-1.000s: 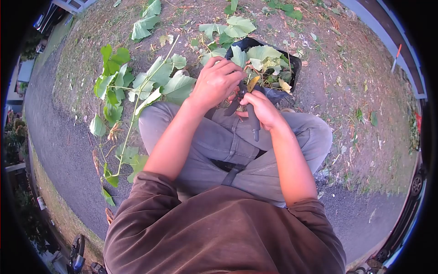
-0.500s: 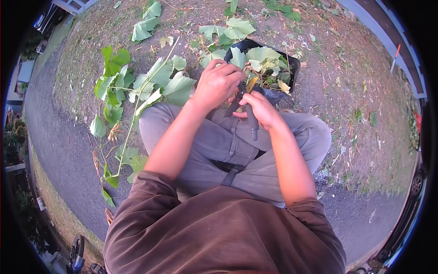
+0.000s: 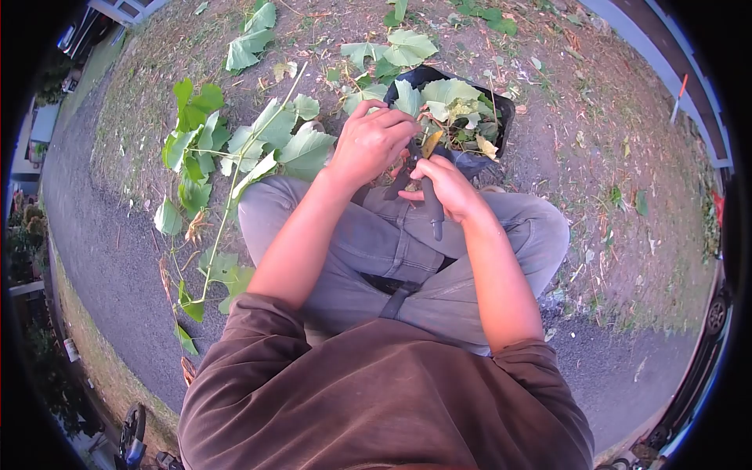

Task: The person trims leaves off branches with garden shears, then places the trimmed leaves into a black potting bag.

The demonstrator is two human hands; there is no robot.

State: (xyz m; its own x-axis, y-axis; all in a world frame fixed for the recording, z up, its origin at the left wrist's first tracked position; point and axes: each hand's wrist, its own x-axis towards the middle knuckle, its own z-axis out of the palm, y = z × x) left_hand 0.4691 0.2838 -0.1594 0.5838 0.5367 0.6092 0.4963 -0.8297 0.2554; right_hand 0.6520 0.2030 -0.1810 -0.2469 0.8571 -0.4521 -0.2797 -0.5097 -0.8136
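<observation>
My right hand [image 3: 448,186] is wrapped around a pair of pruning shears [image 3: 433,210], whose dark grey handles spread apart below the fingers. The blades lie close to my left hand and are partly hidden. My left hand [image 3: 376,142] is closed just above and left of the shears, its fingertips curled out of sight; what they pinch cannot be made out. A yellowish leaf [image 3: 432,143] shows between the two hands. Right beyond them stands a black container [image 3: 507,117] filled with cut green and dry leaves [image 3: 450,95].
A long leafy vine cutting [image 3: 244,149] lies on the ground to the left, beside my knee. Loose green leaves [image 3: 252,39] are scattered farther out. My crossed legs [image 3: 384,251] are under my hands. Asphalt [image 3: 102,243] borders the dirt.
</observation>
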